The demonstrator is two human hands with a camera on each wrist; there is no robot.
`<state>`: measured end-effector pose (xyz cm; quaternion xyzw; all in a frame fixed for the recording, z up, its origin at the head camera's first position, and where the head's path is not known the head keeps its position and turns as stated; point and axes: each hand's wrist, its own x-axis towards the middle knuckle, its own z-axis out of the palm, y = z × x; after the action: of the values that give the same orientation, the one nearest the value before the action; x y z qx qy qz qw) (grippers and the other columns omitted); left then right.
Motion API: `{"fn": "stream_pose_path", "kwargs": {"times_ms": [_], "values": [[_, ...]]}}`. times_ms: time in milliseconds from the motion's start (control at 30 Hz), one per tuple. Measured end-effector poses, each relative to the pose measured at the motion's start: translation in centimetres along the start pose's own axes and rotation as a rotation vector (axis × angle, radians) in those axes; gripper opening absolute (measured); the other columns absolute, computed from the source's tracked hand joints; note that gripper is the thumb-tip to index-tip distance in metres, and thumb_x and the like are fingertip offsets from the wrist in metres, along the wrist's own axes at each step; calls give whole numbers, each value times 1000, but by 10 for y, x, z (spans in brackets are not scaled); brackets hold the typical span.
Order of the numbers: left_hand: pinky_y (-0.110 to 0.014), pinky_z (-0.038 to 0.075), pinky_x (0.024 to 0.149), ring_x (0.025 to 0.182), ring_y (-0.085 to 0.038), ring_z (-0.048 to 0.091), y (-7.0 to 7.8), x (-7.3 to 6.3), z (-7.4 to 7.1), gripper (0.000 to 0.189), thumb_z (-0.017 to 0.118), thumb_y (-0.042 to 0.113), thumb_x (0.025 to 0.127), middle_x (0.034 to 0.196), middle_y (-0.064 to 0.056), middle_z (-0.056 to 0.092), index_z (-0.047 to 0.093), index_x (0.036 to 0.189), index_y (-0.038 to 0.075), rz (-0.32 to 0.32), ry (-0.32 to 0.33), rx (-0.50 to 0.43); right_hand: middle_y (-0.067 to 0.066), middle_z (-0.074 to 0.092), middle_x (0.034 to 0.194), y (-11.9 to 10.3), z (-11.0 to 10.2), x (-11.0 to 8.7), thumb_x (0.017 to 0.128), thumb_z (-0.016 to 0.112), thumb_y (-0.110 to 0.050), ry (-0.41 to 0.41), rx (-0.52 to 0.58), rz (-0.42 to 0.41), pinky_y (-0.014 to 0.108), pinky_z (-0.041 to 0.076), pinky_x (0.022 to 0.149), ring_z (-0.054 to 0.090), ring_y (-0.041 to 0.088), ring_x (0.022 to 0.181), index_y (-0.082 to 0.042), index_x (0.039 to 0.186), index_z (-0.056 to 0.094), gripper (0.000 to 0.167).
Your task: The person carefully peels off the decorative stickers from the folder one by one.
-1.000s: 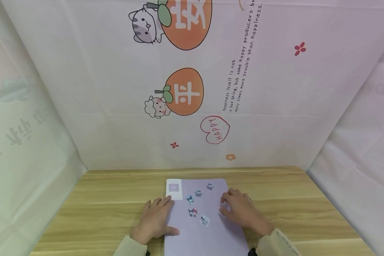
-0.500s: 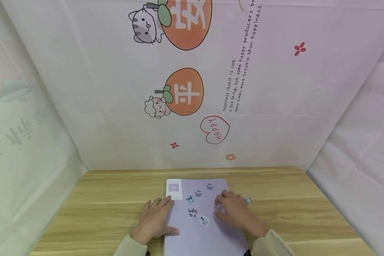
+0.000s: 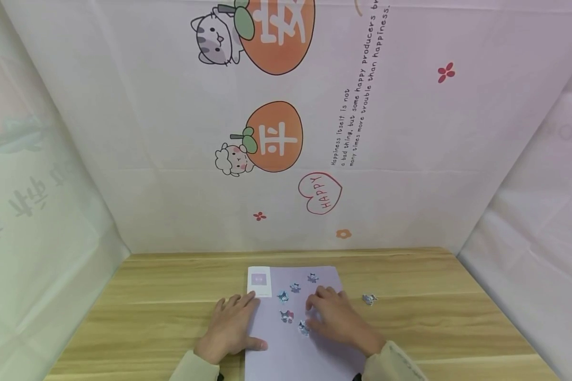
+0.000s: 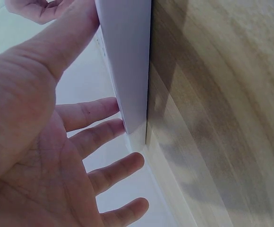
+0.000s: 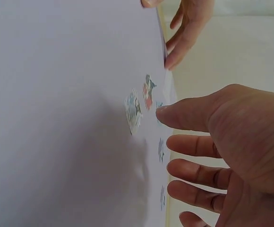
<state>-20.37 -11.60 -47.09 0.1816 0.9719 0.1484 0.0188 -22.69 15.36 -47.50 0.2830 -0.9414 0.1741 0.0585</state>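
Looking from the head, we find our left hand [image 3: 231, 325] spread along the left edge of the lilac box [image 3: 291, 362], our right hand [image 3: 338, 317] over its cartoon stickers [image 3: 287, 316], a loose sticker [image 3: 369, 299] right of it. Left wrist: fingers extended, grasping nothing. Right wrist: fingers relaxed, apparently empty; sticker placing seems underway, calling for a light pinch.

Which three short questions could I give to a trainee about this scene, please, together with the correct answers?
1. How many cartoon stickers can be seen on the purple box in the head view?
2. True or false: the left hand is at the box's left edge.
3. Where does the single sticker off the box lie? A) on a sleeve; B) on the wooden table; C) on the white label.

Key: 1. Five; 2. True; 3. B.
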Motion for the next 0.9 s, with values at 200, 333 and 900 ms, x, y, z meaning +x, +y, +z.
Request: {"fn": "stream_pose_path", "kwargs": {"times_ms": [200,333,900], "values": [[-73,28,110,134,-47,45,-1,0,0,96,89,57,64,152,-17,48,57,140,7,-1,-2,3,-5,55,94,-12,-1,7,84,82,-25,-44,26,-9,43,38,81,51,19,93,-14,98,70,22],[-74,28,110,134,-47,45,-1,0,0,96,88,57,64,152,-17,48,57,140,7,0,-4,-1,-5,56,95,-18,1,11,84,82,-25,-70,31,-16,44,39,81,51,19,94,-15,100,70,22],[-74,28,109,134,-48,44,-4,0,-1,97,86,59,66,153,-18,47,56,140,6,24,-8,0,-9,54,96,-28,16,26,86,79,-26,-155,-1,-15,39,36,81,47,13,92,-22,99,71,16]]}}
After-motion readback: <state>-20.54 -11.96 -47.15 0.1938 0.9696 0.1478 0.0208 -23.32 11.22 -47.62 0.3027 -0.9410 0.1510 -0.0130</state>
